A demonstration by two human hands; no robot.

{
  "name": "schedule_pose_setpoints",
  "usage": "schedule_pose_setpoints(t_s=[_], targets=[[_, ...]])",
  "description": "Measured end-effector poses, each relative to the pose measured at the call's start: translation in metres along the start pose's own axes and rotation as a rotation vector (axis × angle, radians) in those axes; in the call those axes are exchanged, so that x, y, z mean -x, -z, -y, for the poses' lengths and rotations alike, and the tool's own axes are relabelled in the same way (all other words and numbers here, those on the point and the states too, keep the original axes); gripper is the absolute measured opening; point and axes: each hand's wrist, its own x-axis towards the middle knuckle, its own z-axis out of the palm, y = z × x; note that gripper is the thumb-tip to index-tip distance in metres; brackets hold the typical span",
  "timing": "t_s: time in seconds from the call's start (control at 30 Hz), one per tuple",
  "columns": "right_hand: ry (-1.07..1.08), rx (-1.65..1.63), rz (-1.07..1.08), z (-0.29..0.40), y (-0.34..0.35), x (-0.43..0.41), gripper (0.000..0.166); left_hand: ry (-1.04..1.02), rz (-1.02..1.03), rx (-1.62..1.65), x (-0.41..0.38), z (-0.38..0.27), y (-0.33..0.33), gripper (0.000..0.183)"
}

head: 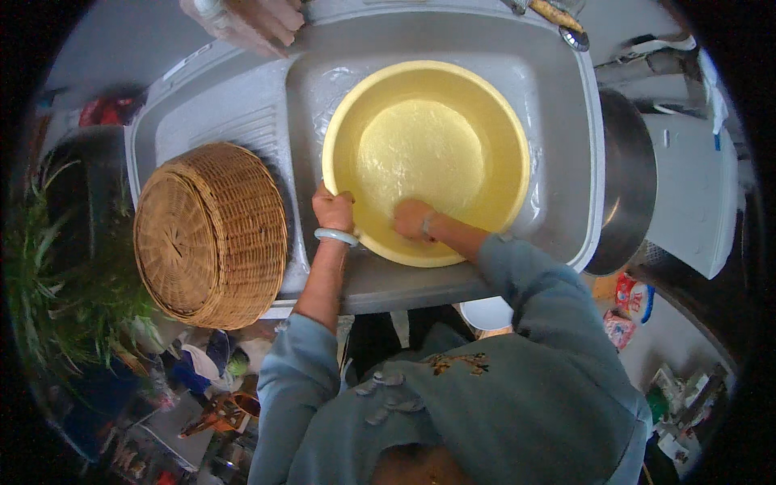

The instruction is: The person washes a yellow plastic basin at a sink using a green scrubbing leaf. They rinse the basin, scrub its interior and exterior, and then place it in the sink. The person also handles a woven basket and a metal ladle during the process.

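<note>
A large round yellow basin (424,260) stands in the deep bowl of a grey sink (561,121), with what looks like shallow water in it. My left hand (334,210) grips the basin's rim at its near left side; a pale bangle sits on that wrist. Inside the basin, low on the near side, is my right hand (414,219), its fingers curled down towards the bottom. Whether that hand holds anything is hidden. An upturned wicker basket (248,224) lies tilted on the ribbed drainboard, left of my left hand and apart from it.
Pinkish cloth or gloves (254,24) hang over the sink's far left edge. At the far right corner lie a brush-like tool (555,15) and a round metal sink strainer (574,39). A large dark round vessel (624,182) stands right of the sink. Green leafy plants (60,273) are at left.
</note>
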Motion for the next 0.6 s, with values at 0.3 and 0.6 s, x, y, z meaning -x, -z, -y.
schedule_pose_setpoints(t_s=[0.3,0.6], targets=[[-0.134,-0.801,-0.653,-0.111,0.113,-0.009,0.028,-0.027,0.014,0.01,-0.009,0.01,0.004,0.024],[0.127,-0.106,-0.25,0.03,0.015,0.019,0.025,-0.087,-0.028,-0.11,-0.01,-0.003,0.004,0.029]])
